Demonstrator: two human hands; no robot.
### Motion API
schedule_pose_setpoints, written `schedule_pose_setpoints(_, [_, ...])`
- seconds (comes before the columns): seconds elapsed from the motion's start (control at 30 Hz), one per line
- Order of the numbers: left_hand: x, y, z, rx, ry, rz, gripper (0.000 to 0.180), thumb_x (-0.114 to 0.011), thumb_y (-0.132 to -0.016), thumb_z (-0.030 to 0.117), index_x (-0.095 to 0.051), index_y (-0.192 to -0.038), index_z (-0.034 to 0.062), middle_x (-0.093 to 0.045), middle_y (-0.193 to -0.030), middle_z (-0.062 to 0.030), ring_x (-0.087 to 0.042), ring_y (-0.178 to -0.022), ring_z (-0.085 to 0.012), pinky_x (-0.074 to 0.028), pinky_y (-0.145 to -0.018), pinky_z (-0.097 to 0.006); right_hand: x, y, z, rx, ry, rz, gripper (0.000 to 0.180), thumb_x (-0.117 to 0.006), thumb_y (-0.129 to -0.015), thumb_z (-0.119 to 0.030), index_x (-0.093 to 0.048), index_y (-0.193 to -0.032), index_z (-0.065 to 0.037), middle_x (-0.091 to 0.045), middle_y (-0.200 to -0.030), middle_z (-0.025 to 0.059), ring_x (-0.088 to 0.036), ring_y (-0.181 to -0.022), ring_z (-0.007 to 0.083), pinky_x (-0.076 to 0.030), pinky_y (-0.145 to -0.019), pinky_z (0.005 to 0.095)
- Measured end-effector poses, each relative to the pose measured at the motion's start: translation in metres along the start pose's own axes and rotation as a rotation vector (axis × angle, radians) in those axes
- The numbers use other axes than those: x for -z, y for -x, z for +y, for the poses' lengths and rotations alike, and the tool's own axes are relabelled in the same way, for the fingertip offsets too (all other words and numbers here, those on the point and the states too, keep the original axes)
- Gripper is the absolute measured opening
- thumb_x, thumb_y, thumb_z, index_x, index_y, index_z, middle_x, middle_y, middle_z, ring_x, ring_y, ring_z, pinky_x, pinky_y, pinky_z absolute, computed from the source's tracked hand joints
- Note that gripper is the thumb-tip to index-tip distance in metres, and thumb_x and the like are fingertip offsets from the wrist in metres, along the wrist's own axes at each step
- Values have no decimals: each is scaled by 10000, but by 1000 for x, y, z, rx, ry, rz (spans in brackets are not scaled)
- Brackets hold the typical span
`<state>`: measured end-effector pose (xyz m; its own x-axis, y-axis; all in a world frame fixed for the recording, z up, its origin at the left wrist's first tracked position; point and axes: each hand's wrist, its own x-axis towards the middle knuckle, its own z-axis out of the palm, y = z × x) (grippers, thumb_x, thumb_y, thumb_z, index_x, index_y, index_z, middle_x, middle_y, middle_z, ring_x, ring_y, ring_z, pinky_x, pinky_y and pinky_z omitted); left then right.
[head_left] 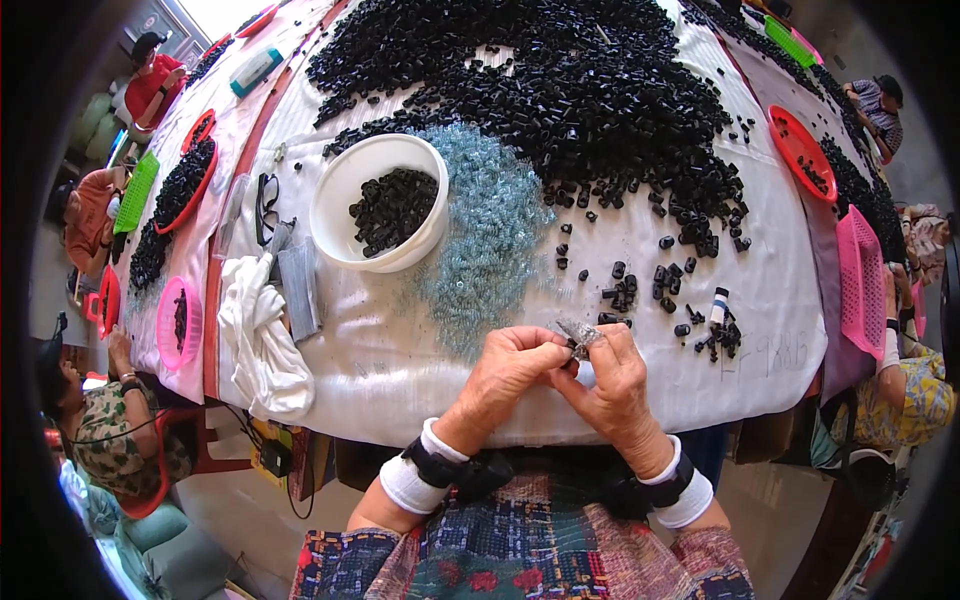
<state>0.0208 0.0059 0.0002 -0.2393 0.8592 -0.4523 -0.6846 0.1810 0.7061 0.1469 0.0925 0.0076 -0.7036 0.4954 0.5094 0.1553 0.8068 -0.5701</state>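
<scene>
Both hands meet over the near edge of the white-covered table (400,400). My left hand (510,375) pinches with thumb and fingertips at the meeting point; what lies in the pinch is hidden. My right hand (612,385) is closed around a small clump of shiny silvery pieces (577,332), with something dark among them. Just beyond my left hand spreads a pale blue-silver heap of tiny coil-like pieces (485,235). Loose black plastic parts (622,285) lie past my right hand, below a large black pile (560,90).
A white tub (325,215) holds more black parts. Left of it lie eyeglasses (267,208), a white cloth (262,345) and grey folded material (298,290). A small white-and-dark bottle (719,306) stands at right. People work at side tables with red trays (790,130) and pink baskets (862,270).
</scene>
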Motion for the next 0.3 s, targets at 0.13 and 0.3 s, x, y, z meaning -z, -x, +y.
schedule_pose_setpoints(0.13, [0,-3,-2,-2,-47,-18,138,-633,-805,95,-635,-848,-36,-652,-777,-78,-626,-695,-128,-521,-655,-237,1,3,1,-18,0,-21,278,-745,-622,-84,-560,-813,-3,-545,-819,157,-546,-747,325,-472,-615,382])
schedule_pose_setpoints(0.3, [-1,-2,4,51,-133,-15,101,-621,-814,39,-624,-878,-38,-648,-825,-76,-637,-743,-147,-515,-701,-246,1,8,6,-68,-89,-1,259,-750,-646,-100,-561,-805,-20,-553,-816,154,-559,-757,336,-478,-622,389])
